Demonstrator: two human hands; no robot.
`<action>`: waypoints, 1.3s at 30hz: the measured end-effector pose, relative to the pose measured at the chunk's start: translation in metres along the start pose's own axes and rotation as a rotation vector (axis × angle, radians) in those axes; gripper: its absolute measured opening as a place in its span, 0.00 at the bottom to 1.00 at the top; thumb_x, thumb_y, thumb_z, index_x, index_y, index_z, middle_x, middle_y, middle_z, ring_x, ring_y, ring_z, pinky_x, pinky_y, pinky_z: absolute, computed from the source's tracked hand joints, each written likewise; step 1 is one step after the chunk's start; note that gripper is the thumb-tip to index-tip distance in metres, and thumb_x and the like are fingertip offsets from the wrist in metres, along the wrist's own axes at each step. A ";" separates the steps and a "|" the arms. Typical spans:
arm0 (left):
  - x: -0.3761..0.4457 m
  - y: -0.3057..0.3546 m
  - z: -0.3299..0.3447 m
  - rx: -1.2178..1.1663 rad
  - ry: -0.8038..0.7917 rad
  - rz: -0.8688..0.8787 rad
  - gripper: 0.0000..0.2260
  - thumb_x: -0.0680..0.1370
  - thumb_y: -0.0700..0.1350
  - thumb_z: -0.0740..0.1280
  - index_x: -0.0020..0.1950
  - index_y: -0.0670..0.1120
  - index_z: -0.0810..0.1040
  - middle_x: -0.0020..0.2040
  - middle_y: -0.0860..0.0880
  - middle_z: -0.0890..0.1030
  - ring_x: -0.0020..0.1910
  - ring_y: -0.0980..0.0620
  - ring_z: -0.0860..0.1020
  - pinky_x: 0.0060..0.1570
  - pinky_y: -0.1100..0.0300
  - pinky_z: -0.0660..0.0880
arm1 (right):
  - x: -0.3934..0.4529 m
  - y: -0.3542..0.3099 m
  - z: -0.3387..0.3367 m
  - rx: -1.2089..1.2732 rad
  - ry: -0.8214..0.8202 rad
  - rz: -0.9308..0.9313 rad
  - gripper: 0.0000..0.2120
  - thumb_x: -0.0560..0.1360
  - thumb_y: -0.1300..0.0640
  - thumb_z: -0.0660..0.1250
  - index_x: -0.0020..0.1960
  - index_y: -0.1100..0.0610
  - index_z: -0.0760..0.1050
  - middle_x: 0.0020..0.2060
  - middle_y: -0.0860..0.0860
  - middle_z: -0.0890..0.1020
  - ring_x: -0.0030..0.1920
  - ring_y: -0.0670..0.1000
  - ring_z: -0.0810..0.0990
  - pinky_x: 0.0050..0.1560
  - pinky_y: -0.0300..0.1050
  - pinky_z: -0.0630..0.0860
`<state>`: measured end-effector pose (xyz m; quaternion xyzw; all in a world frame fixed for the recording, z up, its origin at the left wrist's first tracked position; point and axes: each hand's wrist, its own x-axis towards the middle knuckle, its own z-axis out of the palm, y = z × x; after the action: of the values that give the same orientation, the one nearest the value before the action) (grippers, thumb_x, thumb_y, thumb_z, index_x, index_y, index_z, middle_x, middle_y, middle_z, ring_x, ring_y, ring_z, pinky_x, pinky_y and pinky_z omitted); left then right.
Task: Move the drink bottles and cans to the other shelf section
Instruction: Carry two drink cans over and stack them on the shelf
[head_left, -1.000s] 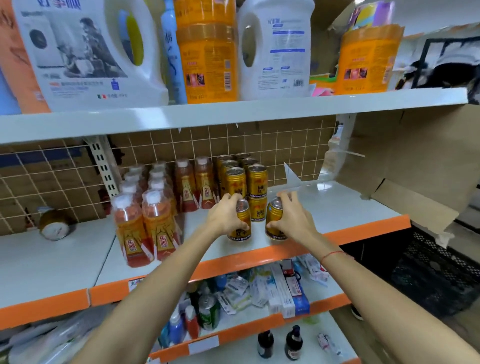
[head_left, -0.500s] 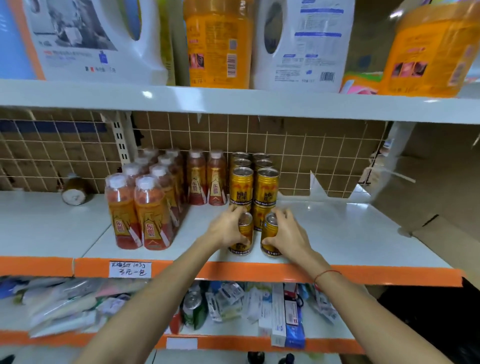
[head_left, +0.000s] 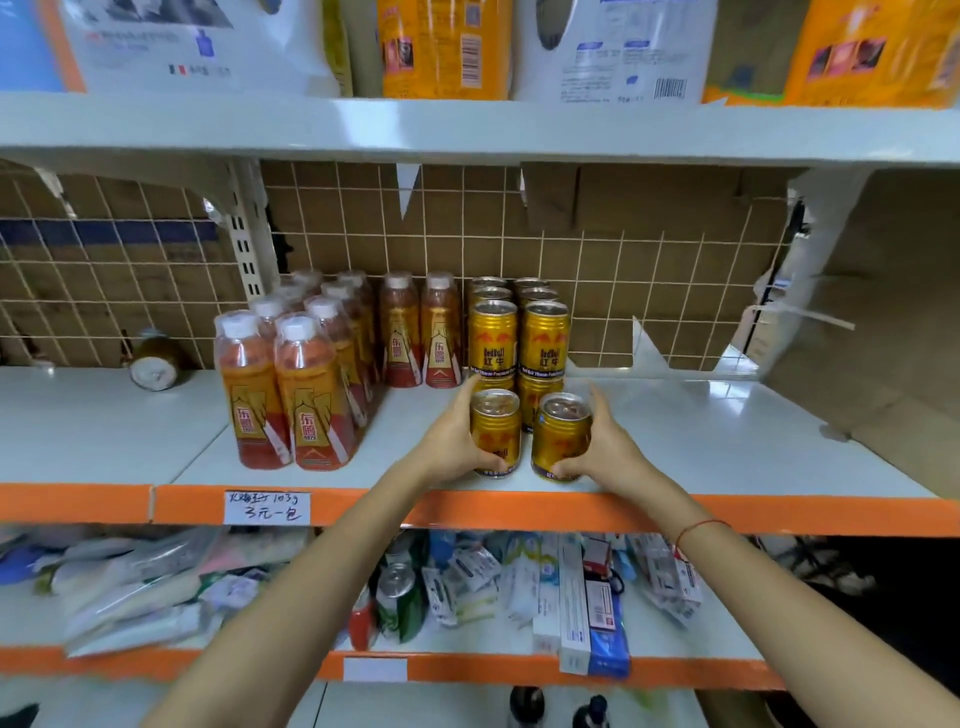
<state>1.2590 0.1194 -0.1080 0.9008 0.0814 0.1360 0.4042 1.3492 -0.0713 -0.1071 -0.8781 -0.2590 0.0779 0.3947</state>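
Left hand (head_left: 451, 446): fingers wrapped round a short gold metal drink can (head_left: 495, 434) standing near the front of the white shelf with orange edge (head_left: 727, 447). Right hand (head_left: 605, 451): gripping a second gold can (head_left: 561, 437), tilted slightly, just beside the first. Behind: stacked gold cans (head_left: 519, 338); left of these, orange plastic drink bottles with white caps (head_left: 306, 374).

Bare forearms, no sleeves; thin red string bracelet (head_left: 698, 527) on right wrist.
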 end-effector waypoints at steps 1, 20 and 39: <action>-0.002 -0.004 0.002 -0.023 -0.004 -0.017 0.52 0.62 0.40 0.80 0.76 0.49 0.50 0.70 0.48 0.69 0.63 0.53 0.70 0.61 0.62 0.68 | 0.000 0.003 0.001 -0.007 -0.023 0.021 0.57 0.63 0.59 0.79 0.77 0.55 0.42 0.72 0.56 0.66 0.70 0.56 0.67 0.65 0.48 0.67; 0.008 -0.028 0.016 0.032 0.034 -0.105 0.38 0.63 0.48 0.81 0.68 0.45 0.66 0.62 0.47 0.77 0.59 0.49 0.75 0.53 0.62 0.70 | 0.009 0.002 0.029 -0.062 0.100 -0.012 0.39 0.63 0.54 0.79 0.64 0.57 0.60 0.62 0.56 0.73 0.61 0.57 0.74 0.56 0.49 0.73; 0.016 -0.031 0.013 -0.017 0.004 -0.119 0.36 0.65 0.45 0.80 0.69 0.45 0.67 0.64 0.46 0.76 0.61 0.48 0.75 0.55 0.61 0.70 | 0.022 0.007 0.027 -0.071 0.107 -0.017 0.40 0.63 0.54 0.80 0.67 0.58 0.63 0.62 0.57 0.76 0.62 0.58 0.74 0.59 0.52 0.74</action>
<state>1.2768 0.1347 -0.1370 0.8906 0.1345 0.1144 0.4190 1.3613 -0.0465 -0.1291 -0.8922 -0.2474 0.0181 0.3774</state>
